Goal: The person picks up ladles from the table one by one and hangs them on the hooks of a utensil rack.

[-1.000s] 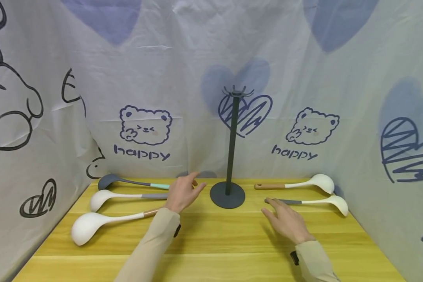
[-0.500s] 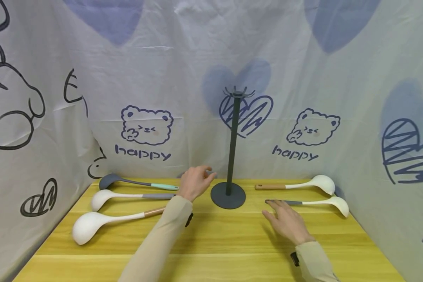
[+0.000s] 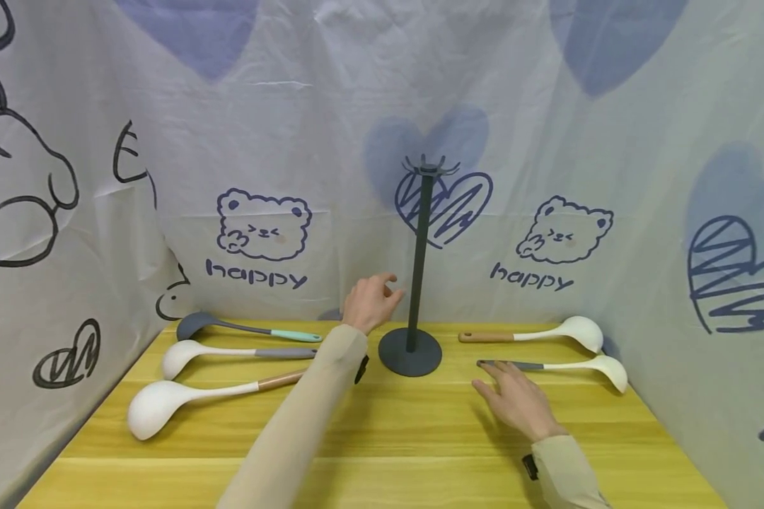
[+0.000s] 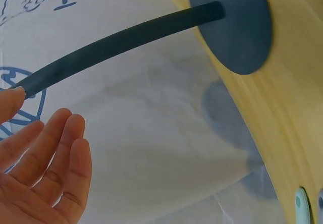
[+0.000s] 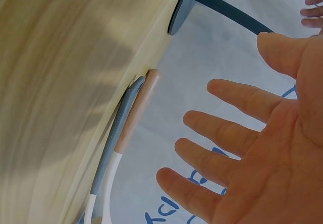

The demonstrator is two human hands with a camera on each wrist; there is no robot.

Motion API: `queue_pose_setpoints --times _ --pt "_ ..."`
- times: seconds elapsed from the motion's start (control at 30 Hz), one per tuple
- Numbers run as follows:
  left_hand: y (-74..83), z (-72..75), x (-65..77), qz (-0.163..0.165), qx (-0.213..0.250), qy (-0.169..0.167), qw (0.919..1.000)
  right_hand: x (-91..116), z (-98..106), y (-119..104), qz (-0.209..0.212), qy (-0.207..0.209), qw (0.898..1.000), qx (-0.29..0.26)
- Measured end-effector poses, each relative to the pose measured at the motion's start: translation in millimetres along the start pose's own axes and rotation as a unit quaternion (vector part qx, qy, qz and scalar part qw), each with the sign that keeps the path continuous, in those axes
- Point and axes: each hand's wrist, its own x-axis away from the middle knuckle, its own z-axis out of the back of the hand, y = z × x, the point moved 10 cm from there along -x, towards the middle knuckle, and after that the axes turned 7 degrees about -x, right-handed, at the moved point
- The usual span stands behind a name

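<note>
In the head view my left hand (image 3: pixel 371 304) is raised just left of the dark upright stand (image 3: pixel 420 261), holding nothing. The left wrist view shows its fingers loosely bent, with the thumb tip overlapping the pole (image 4: pixel 121 42). My right hand (image 3: pixel 517 397) holds nothing either. Its fingers are spread and straight in the right wrist view, palm facing the camera. In the head view its fingertips overlap the grey handle of a white ladle (image 3: pixel 592 363). Behind that lies another white ladle (image 3: pixel 579 331) with a wooden-coloured handle.
On the left lie a dark ladle (image 3: pixel 194 325) with a mint handle, a white ladle (image 3: pixel 178 359) with a grey handle, and a larger white ladle (image 3: pixel 153 408) with a brown handle. Printed cloth (image 3: pixel 356 71) walls in the wooden table (image 3: pixel 407 438). Hooks (image 3: pixel 430 168) top the stand.
My left hand has moved right and upward, away from the left ladles' handles and closer to the pole. The right hand and all the ladles have stayed put.
</note>
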Motion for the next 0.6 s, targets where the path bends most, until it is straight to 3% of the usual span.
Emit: queue_pose_setpoints --times 0.17,0.33,0.6 --pt "9.4 -6.0 -14.1 0.017 0.078 -0.020 0.9966 -0.6 -2.3 1.1 -0.005 -0.003 1.000 -0.005" --pt "22.4 -12.3 -22.7 0.038 0.166 -0.036 0.9847 -2.0 -4.9 0.2 -0.002 -0.007 1.000 -0.016" --pt "40.5 -11.5 -30.8 0.046 0.193 -0.048 0.9788 -2.3 -2.7 2.6 -0.002 -0.001 1.000 -0.028"
